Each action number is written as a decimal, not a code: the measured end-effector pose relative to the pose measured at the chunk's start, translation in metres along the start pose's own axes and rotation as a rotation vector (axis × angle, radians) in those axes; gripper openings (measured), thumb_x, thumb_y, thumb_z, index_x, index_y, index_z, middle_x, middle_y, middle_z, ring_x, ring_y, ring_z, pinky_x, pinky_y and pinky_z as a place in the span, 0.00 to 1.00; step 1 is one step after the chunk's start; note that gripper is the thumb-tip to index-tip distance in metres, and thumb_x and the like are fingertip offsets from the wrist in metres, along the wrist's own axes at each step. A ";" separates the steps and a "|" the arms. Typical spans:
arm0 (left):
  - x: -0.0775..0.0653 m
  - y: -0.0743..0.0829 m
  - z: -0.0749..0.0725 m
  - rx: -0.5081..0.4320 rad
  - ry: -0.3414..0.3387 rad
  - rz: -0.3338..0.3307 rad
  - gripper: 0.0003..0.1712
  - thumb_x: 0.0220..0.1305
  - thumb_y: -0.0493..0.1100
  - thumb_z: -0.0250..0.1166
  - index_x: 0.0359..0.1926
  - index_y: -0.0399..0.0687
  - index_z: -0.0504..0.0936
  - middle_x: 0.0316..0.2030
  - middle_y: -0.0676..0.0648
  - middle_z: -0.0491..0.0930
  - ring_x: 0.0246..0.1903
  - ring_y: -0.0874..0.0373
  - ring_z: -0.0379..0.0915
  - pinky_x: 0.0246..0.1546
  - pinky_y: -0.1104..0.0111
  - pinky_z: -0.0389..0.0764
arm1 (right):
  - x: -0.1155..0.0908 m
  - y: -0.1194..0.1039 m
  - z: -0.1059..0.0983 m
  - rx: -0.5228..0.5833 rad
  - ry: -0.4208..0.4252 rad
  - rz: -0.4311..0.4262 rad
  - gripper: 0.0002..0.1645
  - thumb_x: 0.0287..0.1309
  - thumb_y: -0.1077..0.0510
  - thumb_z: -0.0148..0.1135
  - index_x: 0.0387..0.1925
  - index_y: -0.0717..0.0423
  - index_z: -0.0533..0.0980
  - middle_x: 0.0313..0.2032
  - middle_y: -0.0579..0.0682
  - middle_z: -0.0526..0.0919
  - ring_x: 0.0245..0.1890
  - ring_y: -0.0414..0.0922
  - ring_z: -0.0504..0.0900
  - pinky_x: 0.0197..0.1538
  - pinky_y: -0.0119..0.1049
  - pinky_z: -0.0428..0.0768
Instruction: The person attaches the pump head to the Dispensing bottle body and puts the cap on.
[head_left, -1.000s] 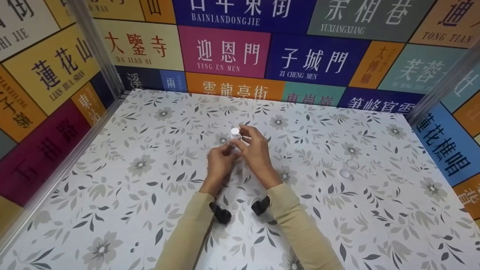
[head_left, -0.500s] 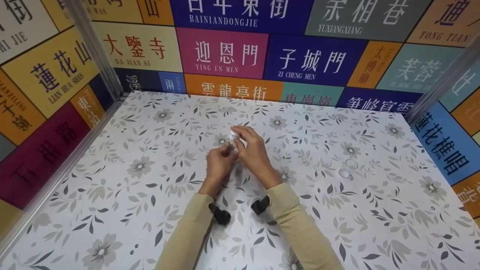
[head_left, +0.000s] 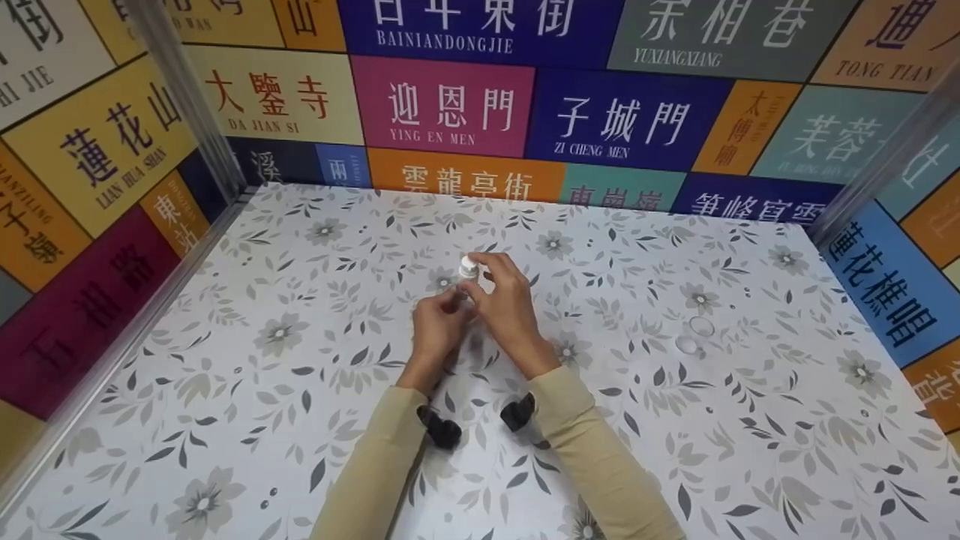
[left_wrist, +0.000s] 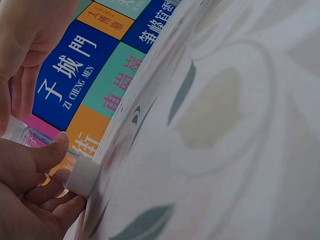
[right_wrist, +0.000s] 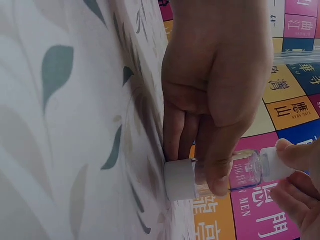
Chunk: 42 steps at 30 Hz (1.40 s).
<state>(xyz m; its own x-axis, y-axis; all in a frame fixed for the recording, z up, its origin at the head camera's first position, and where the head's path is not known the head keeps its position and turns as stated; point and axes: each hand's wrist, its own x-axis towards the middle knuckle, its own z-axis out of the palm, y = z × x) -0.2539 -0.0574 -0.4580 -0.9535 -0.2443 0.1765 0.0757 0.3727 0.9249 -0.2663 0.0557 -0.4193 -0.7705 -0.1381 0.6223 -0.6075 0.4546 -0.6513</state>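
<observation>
A small clear bottle (right_wrist: 245, 170) with a white cap (head_left: 469, 264) on top stands upright in the middle of the table, between both hands. A wider white piece (left_wrist: 84, 176) forms its lower end, at or very near the tabletop. My left hand (head_left: 439, 326) grips the lower part of the clear body, its thumb laid across it in the right wrist view. Higher up, my right hand (head_left: 504, 300) pinches the top cap between thumb and fingers. In the left wrist view, the right hand (left_wrist: 30, 40) partly leaves the cap out of sight.
Two small clear round pieces (head_left: 688, 345) lie on the table to the right. A white floral cloth covers the table (head_left: 300, 420). Panels with large lettering (head_left: 442, 105) stand behind and at the sides. Each wrist wears a black device (head_left: 441, 427).
The right fingers turned over the cap, covering it half a second ago; now the cap shows again. The left hand keeps its grip on the bottle. The view shifted slightly.
</observation>
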 end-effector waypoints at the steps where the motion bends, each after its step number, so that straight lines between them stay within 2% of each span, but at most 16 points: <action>1: 0.000 0.000 0.000 -0.004 0.000 -0.009 0.14 0.55 0.33 0.70 0.45 0.39 0.89 0.36 0.39 0.89 0.32 0.54 0.78 0.38 0.65 0.79 | 0.000 0.000 0.000 -0.010 0.002 -0.002 0.23 0.54 0.63 0.73 0.52 0.64 0.79 0.48 0.60 0.82 0.52 0.54 0.83 0.55 0.43 0.84; 6: 0.000 0.001 0.000 -0.010 0.001 -0.024 0.18 0.55 0.31 0.70 0.49 0.40 0.87 0.43 0.39 0.89 0.39 0.51 0.82 0.47 0.60 0.82 | 0.001 0.000 0.001 -0.017 -0.013 -0.033 0.27 0.57 0.65 0.70 0.59 0.62 0.76 0.55 0.60 0.80 0.59 0.53 0.80 0.60 0.41 0.81; 11: -0.001 0.002 -0.001 0.006 0.007 -0.011 0.14 0.58 0.32 0.67 0.46 0.39 0.88 0.42 0.40 0.89 0.38 0.51 0.81 0.45 0.59 0.82 | 0.001 0.001 0.001 -0.025 -0.084 -0.086 0.29 0.60 0.69 0.63 0.63 0.62 0.74 0.61 0.59 0.79 0.63 0.54 0.77 0.67 0.44 0.74; 16: 0.000 0.002 0.000 -0.007 0.008 -0.004 0.10 0.57 0.33 0.69 0.42 0.38 0.89 0.39 0.40 0.89 0.37 0.51 0.81 0.43 0.61 0.82 | 0.001 0.000 0.000 -0.024 -0.090 -0.073 0.27 0.60 0.71 0.62 0.63 0.63 0.75 0.56 0.61 0.81 0.58 0.55 0.81 0.62 0.45 0.78; 23: 0.002 0.002 0.001 -0.011 -0.005 -0.045 0.20 0.56 0.33 0.69 0.52 0.37 0.85 0.46 0.37 0.87 0.46 0.49 0.84 0.50 0.58 0.82 | 0.001 -0.002 0.000 -0.005 -0.084 -0.021 0.27 0.62 0.68 0.64 0.62 0.66 0.73 0.52 0.62 0.80 0.55 0.54 0.81 0.57 0.41 0.82; 29: 0.001 -0.001 0.001 -0.004 -0.016 -0.061 0.22 0.57 0.31 0.68 0.55 0.38 0.83 0.48 0.38 0.87 0.47 0.49 0.84 0.52 0.58 0.82 | 0.000 -0.004 -0.001 -0.046 -0.076 -0.018 0.30 0.60 0.65 0.67 0.64 0.64 0.72 0.55 0.61 0.80 0.57 0.54 0.80 0.56 0.42 0.82; 36: 0.000 0.001 0.000 0.009 -0.015 -0.056 0.19 0.57 0.33 0.69 0.52 0.39 0.85 0.46 0.39 0.88 0.44 0.51 0.83 0.50 0.59 0.82 | 0.001 -0.004 0.000 -0.064 -0.101 -0.027 0.26 0.62 0.68 0.62 0.63 0.65 0.73 0.58 0.61 0.79 0.60 0.54 0.79 0.64 0.44 0.77; 42: 0.001 0.001 0.000 0.000 -0.008 -0.049 0.14 0.59 0.34 0.69 0.47 0.39 0.88 0.41 0.41 0.89 0.38 0.54 0.81 0.44 0.63 0.81 | 0.001 -0.006 0.000 -0.023 -0.105 0.001 0.23 0.63 0.70 0.61 0.59 0.68 0.74 0.52 0.62 0.81 0.55 0.54 0.82 0.59 0.41 0.82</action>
<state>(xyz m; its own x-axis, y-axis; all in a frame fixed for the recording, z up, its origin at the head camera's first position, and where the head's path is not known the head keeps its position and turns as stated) -0.2550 -0.0574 -0.4567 -0.9583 -0.2552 0.1287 0.0293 0.3602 0.9324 -0.2641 0.0526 -0.4150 -0.7878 -0.2283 0.5720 -0.6031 0.4747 -0.6411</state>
